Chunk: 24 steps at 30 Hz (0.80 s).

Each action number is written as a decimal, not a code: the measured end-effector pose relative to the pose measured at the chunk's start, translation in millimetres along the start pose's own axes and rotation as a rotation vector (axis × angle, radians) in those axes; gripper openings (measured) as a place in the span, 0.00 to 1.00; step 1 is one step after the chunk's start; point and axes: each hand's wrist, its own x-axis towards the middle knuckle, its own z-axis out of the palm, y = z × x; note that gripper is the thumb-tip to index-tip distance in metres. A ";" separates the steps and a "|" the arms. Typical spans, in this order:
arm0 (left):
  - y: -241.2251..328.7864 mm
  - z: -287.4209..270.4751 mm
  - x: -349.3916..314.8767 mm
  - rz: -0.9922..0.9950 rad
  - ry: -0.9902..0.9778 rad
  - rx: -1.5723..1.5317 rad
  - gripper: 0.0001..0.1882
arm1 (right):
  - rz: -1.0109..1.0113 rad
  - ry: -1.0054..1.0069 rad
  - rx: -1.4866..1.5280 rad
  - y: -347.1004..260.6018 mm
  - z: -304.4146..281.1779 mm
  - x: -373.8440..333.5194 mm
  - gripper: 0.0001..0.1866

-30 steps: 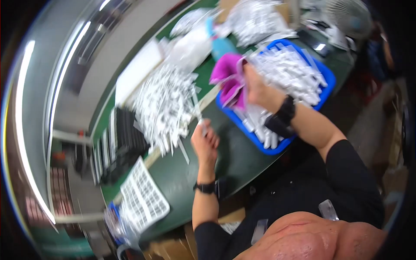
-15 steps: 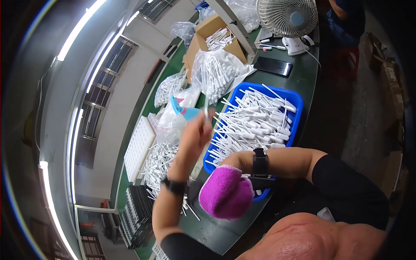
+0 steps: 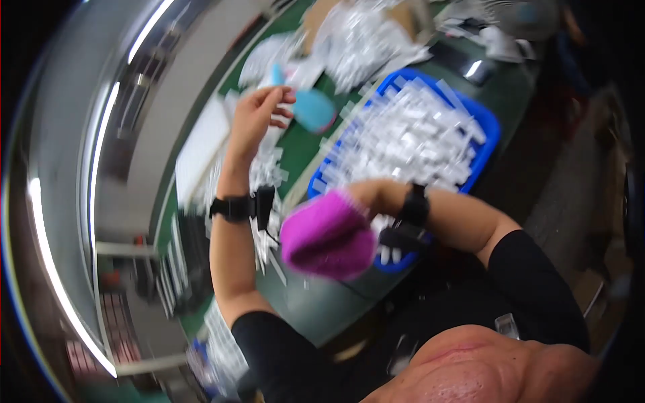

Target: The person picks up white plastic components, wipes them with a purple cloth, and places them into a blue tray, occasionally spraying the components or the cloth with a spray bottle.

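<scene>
My left hand (image 3: 262, 113) is raised over the table's far left part, fingers apart with nothing visible between them. Right beside its fingertips is a light-blue bottle with pink parts (image 3: 314, 111), which looks like a spray bottle; the picture is smeared, and I cannot tell whether they touch. A fuzzy purple cloth (image 3: 329, 235) covers my right hand (image 3: 366, 195), bunched round it with a deep crease, so the fingers are hidden. This hand is in front of a blue tray (image 3: 494, 131) heaped with white plastic sticks with wide ends (image 3: 416, 134).
Clear bags of white sticks (image 3: 363, 40) lie at the back. A white perforated block (image 3: 201, 151) and loose white pieces are at the left, near a stack of dark trays (image 3: 178, 262). A phone (image 3: 463, 64) and fan (image 3: 527, 20) occupy the far right.
My left hand has moved left and away from me, its fingers opening; the blurred white thing at them no longer shows. The purple-covered right hand has shifted left. The whole view has tilted.
</scene>
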 end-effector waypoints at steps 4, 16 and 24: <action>-72.5 -75.3 -102.5 -0.243 0.104 0.233 0.15 | 0.175 0.009 0.045 -6.6 23.6 16.9 0.23; -219.7 -55.5 -163.3 -0.373 0.416 1.088 0.15 | 0.470 0.290 0.187 47.5 54.0 29.9 0.18; -215.5 -74.4 -185.0 -0.443 0.454 0.727 0.17 | 0.431 0.523 0.484 59.8 58.4 45.8 0.18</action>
